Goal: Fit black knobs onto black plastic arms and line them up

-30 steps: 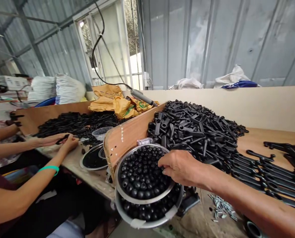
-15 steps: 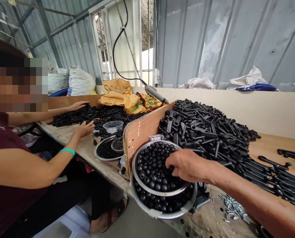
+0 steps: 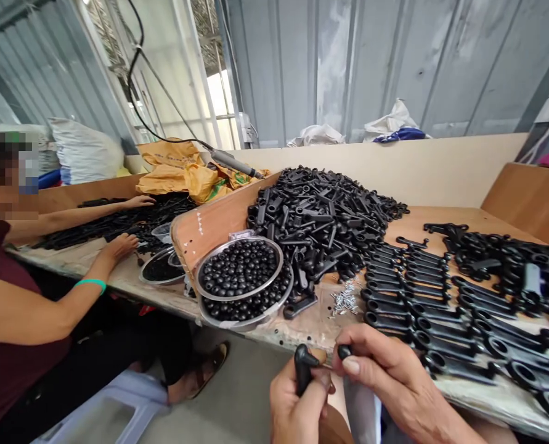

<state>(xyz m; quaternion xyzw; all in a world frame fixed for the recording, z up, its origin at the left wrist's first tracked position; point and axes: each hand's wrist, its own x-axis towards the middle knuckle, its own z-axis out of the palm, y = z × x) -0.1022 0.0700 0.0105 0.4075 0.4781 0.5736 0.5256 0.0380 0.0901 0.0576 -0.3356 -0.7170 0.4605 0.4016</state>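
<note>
My left hand [image 3: 297,407] is wrapped round a black crank handle [image 3: 303,369], whose bent end points up and to the right. Pinched between the thumb and forefinger of my right hand [image 3: 389,376] is a black ball knob [image 3: 344,351]. The knob is close to the handle's end; I cannot tell whether they touch. Both hands are in front of the table edge. Beyond them, more ball knobs [image 3: 239,268] fill a round metal bowl [image 3: 280,264], which sits on a second bowl of them. Small silver pins [image 3: 345,299] lie near my right hand.
Black handles form a heap [image 3: 320,216], rows [image 3: 429,296] and a pile at the right [image 3: 500,259]. A wooden divider [image 3: 219,216] separates off a co-worker [image 3: 24,296] at the left, whose hands are over black parts. A power tool [image 3: 235,163] hangs above the divider.
My right hand has left the bowl with a ball knob and come to the front. My left hand has come into view with a crank handle. The view has turned right.
</note>
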